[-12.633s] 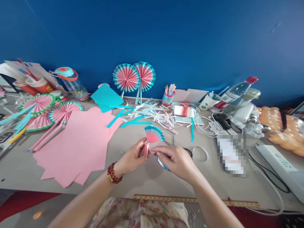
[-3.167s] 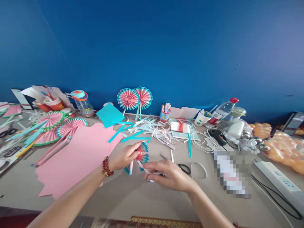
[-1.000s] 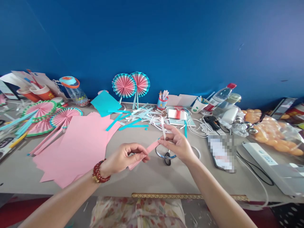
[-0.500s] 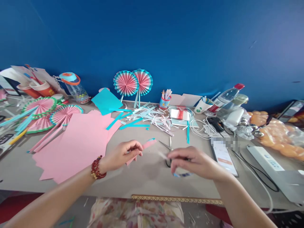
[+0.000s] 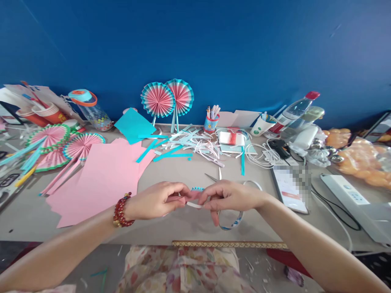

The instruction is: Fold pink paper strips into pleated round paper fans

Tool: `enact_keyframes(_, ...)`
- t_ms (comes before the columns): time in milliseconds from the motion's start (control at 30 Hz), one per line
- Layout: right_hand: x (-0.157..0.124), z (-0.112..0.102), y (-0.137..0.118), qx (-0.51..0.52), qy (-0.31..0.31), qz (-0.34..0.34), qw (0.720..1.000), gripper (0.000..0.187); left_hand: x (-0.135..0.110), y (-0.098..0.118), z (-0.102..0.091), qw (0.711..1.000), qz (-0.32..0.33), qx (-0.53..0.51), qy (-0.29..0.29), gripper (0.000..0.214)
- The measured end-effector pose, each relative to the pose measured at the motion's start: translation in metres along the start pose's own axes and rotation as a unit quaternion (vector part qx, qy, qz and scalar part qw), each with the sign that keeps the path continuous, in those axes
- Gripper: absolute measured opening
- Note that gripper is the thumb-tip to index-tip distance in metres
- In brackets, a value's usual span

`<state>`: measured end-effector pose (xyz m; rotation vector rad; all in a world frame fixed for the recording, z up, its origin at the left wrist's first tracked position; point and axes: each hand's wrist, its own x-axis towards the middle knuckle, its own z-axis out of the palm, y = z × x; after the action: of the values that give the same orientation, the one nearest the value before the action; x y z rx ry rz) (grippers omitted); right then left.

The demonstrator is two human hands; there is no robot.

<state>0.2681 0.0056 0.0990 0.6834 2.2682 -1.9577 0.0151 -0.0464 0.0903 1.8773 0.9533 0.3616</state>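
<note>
My left hand (image 5: 157, 200), with a red bead bracelet on its wrist, pinches a folded pink paper fan with teal edges (image 5: 187, 197) low over the grey table (image 5: 171, 167). My right hand (image 5: 229, 197) meets it from the right, its fingers pressing a narrow white strip (image 5: 193, 204) against the folded fan. A roll of tape (image 5: 230, 221) hangs round a finger of the right hand. Scissors (image 5: 214, 177) lie just behind the hands.
Pink paper sheets (image 5: 100, 175) lie at the left beside finished fans (image 5: 77, 146). Two round fans (image 5: 166, 99) stand against the blue wall. Paper strips (image 5: 189, 144), a pen cup (image 5: 211, 122), cables, a phone (image 5: 290, 185), a bottle (image 5: 295, 112) and a power strip (image 5: 351, 199) fill the back and right.
My right hand has come back from the table at the right with the tape roll and a white strip, and joined the left hand at the folded fan.
</note>
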Motion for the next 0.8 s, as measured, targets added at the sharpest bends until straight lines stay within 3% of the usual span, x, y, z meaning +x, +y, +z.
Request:
enact_keyframes(400,0.0011,-0.0084,0.0047,-0.012,-0.001,0.009,1.0,0.03,0.002,0.0031,0.0017,0.998,-0.047,-0.028,-0.023,0.03)
enact_keyframes(800,0.0026,-0.008,0.0032,-0.043,0.007,0.019,0.999,0.034,-0.001,0.0088,0.0015,0.997,-0.027,-0.061,-0.028,0.027)
